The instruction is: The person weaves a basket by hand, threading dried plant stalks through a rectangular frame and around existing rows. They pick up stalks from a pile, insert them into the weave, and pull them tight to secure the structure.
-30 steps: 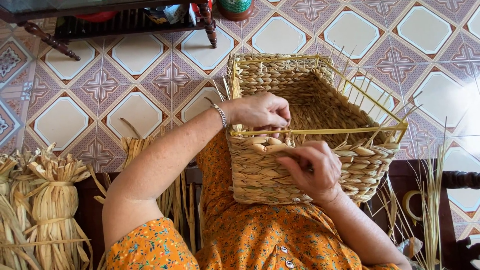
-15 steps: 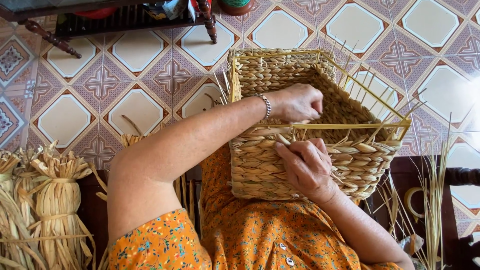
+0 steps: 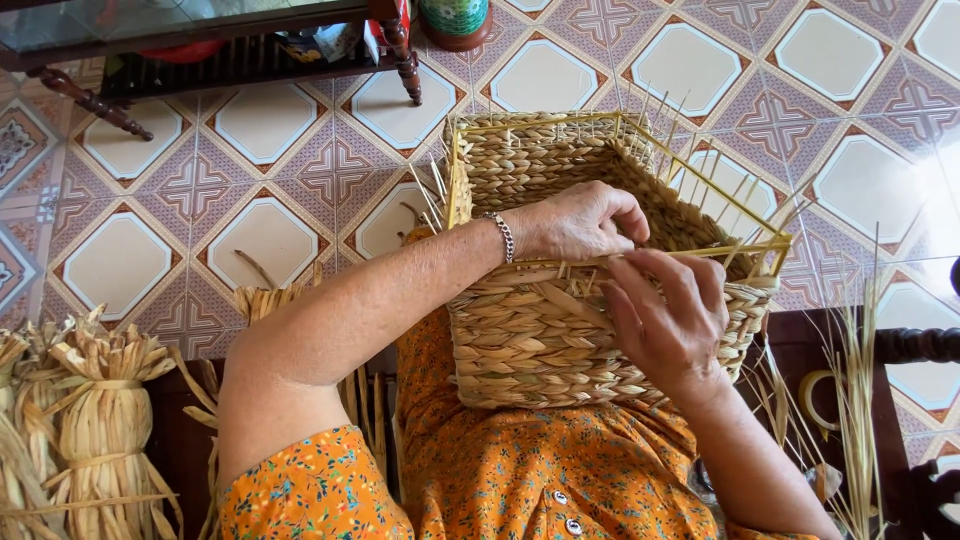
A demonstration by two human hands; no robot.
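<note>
A rectangular woven straw basket (image 3: pixel 530 340) with a yellow wire rim rests on my lap, its opening tilted away from me. My left hand (image 3: pixel 575 222), with a silver bracelet at the wrist, reaches over the near rim and pinches a thin straw strand against the yellow wire. My right hand (image 3: pixel 668 318) lies on the outer near wall of the basket, its fingers closed on the same strand at the rim. Loose straw ends stick up along the rim.
Tied bundles of dried straw (image 3: pixel 95 420) stand at the left. Thin loose stalks (image 3: pixel 855 400) rise at the right beside a dark wooden chair arm (image 3: pixel 915 345). A dark wooden table leg (image 3: pixel 398 50) and a green pot (image 3: pixel 455 20) stand on the patterned tile floor behind.
My left hand has slid right along the basket's near rim. My right hand has risen from the basket wall to the rim, meeting the left hand at the strand.
</note>
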